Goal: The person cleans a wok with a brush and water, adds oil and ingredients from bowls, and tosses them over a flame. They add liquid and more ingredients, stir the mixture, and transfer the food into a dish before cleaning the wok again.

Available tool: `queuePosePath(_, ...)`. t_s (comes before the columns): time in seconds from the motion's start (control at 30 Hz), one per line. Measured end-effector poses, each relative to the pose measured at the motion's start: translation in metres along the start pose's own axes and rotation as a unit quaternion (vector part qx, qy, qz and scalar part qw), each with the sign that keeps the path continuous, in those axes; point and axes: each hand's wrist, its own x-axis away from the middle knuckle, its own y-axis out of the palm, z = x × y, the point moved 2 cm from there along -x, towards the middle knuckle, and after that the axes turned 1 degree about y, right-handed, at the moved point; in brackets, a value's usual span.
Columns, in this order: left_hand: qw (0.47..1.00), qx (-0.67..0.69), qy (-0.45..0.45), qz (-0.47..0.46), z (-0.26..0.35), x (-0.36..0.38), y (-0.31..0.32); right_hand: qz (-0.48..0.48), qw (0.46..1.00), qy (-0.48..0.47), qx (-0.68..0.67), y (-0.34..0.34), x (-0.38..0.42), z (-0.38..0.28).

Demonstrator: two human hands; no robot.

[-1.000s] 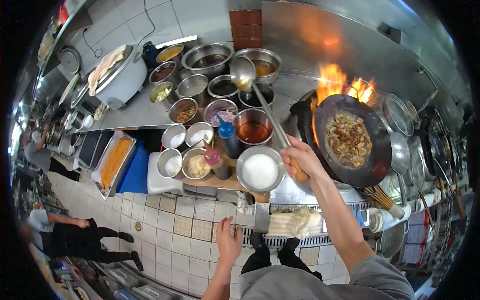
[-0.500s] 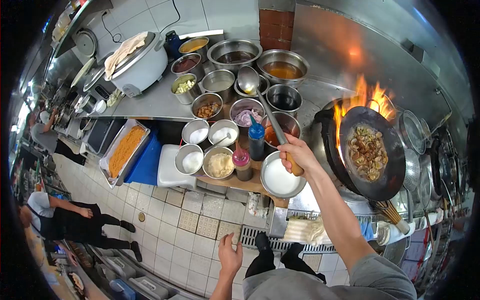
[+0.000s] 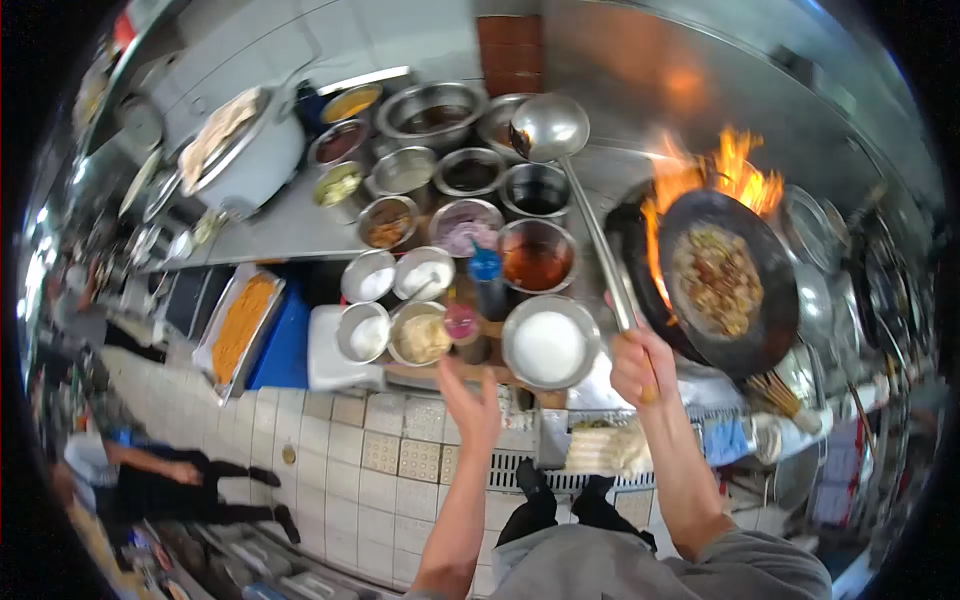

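Observation:
My right hand is closed round the wooden handle end of a long steel ladle, whose bowl is raised near the back row of metal bowls. My left hand has its fingers apart and holds nothing, just below the red-capped bottle and a bowl of pale yellow powder. A blue-capped bottle stands behind them. Between my hands sits a bowl of white powder. Clams, or similar shells, lie in the black wok on the right, with flames behind it.
Several metal bowls of sauces and ingredients cover the counter. A large white cooker stands at the back left, above a tray of orange crumbs. Strainers hang right of the wok. Another person is at lower left.
My right hand has moved right and down, and the ladle bowl has swung up and right, away from the small bowls. My left hand has risen towards the bottles. The view has shifted slightly.

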Motion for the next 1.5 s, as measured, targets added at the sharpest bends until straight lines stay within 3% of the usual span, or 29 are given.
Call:
queuePosePath(0.03, 0.999, -0.029, -0.015, 0.008, -0.001, -0.007, 0.011, 0.047, 0.992, -0.051, 0.108, 0.003, 0.032, -0.008)
queuePosePath(0.07, 0.998, -0.055, -0.029, 0.013, -0.002, -0.016, 0.017, 0.161, 0.964, -0.1, 0.189, 0.006, 0.067, -0.013)
queuePosePath(0.1, 0.994, -0.106, 0.011, 0.039, 0.002, -0.023, 0.021, 0.179, 0.957, -0.128, 0.189, 0.007, 0.097, -0.019)
queuePosePath(0.17, 0.984, -0.173, 0.008, 0.043, 0.005, -0.035, 0.025, 0.289, 0.828, -0.146, 0.457, 0.007, 0.149, -0.034)
queuePosePath(0.23, 0.983, -0.171, -0.01, 0.063, 0.01, -0.041, 0.028, 0.407, 0.753, -0.14, 0.497, 0.011, 0.184, -0.045)
queuePosePath(0.3, 0.978, -0.182, 0.027, 0.101, 0.005, -0.042, 0.034, 0.442, 0.715, -0.119, 0.528, 0.015, 0.21, -0.064)
queuePosePath(0.33, 0.984, -0.148, -0.021, 0.093, 0.012, -0.042, 0.035, 0.434, 0.699, -0.119, 0.556, 0.01, 0.221, -0.068)
queuePosePath(0.63, 0.987, -0.076, -0.004, 0.139, 0.005, -0.019, 0.022, 0.44, 0.7, -0.092, 0.555, -0.008, 0.29, -0.102)
queuePosePath(0.73, 0.984, -0.056, 0.006, 0.171, 0.041, 0.004, -0.001, 0.42, 0.648, -0.051, 0.633, -0.019, 0.292, -0.126)
queuePosePath(0.83, 0.984, -0.019, -0.007, 0.175, 0.082, 0.031, -0.018, 0.378, 0.679, -0.022, 0.629, -0.05, 0.283, -0.142)
queuePosePath(0.9, 0.967, 0.08, 0.072, 0.231, 0.096, 0.047, -0.026, 0.35, 0.696, -0.026, 0.626, -0.058, 0.3, -0.151)
queuePosePath(0.97, 0.965, 0.139, 0.035, 0.22, 0.112, 0.062, -0.024, 0.323, 0.732, 0.026, 0.6, -0.048, 0.329, -0.166)
queuePosePath(1.03, 0.976, 0.146, 0.019, 0.162, 0.139, 0.076, -0.011, 0.332, 0.715, 0.037, 0.614, -0.044, 0.354, -0.188)
queuePosePath(1.07, 0.988, 0.126, 0.014, 0.086, 0.15, 0.08, 0.0, 0.326, 0.69, 0.03, 0.646, -0.046, 0.355, -0.199)
queuePosePath(1.13, 0.998, -0.018, 0.038, -0.05, 0.183, 0.088, 0.035, 0.315, 0.671, 0.022, 0.671, -0.063, 0.351, -0.21)
queuePosePath(1.2, 0.973, -0.044, 0.06, -0.218, 0.216, 0.092, 0.078, 0.311, 0.628, -0.11, 0.705, -0.114, 0.322, -0.211)
queuePosePath(1.23, 0.94, -0.167, 0.119, -0.272, 0.227, 0.092, 0.097, 0.29, 0.597, -0.148, 0.733, -0.134, 0.307, -0.207)
queuePosePath(1.3, 0.876, -0.292, 0.212, -0.32, 0.234, 0.096, 0.134, 0.275, 0.685, -0.128, 0.662, -0.122, 0.305, -0.198)
queuePosePath(1.33, 0.849, -0.336, 0.23, -0.338, 0.244, 0.097, 0.147, 0.273, 0.689, -0.13, 0.658, -0.122, 0.314, -0.199)
queuePosePath(1.4, 0.816, -0.384, 0.245, -0.356, 0.251, 0.098, 0.16, 0.292, 0.778, -0.03, 0.555, -0.131, 0.341, -0.192)
queuePosePath(1.5, 0.806, -0.41, 0.258, -0.34, 0.256, 0.094, 0.159, 0.296, 0.796, -0.067, 0.523, -0.135, 0.374, -0.174)
